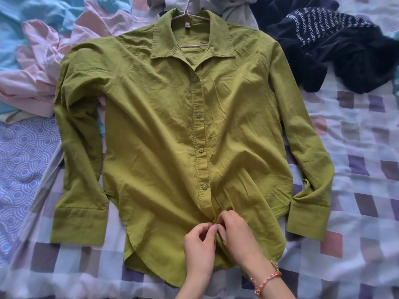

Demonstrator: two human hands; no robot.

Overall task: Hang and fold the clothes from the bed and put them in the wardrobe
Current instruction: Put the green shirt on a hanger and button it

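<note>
An olive-green long-sleeved shirt (164, 130) lies flat, front up, on the bed, with a pink hanger (195, 15) inside its collar. Its sleeves lie along both sides. The front placket is buttoned down most of its length. My left hand (199, 247) and my right hand (235, 231) meet at the lowest part of the placket near the hem, each pinching the fabric edge there. The button between my fingers is hidden.
The bed has a checked sheet (356, 190) in purple, pink and white. A pink garment (36, 67) and light blue cloth (19, 22) lie at the upper left, a grey garment (235, 9) at the top, and a dark navy printed garment (336, 46) at the upper right.
</note>
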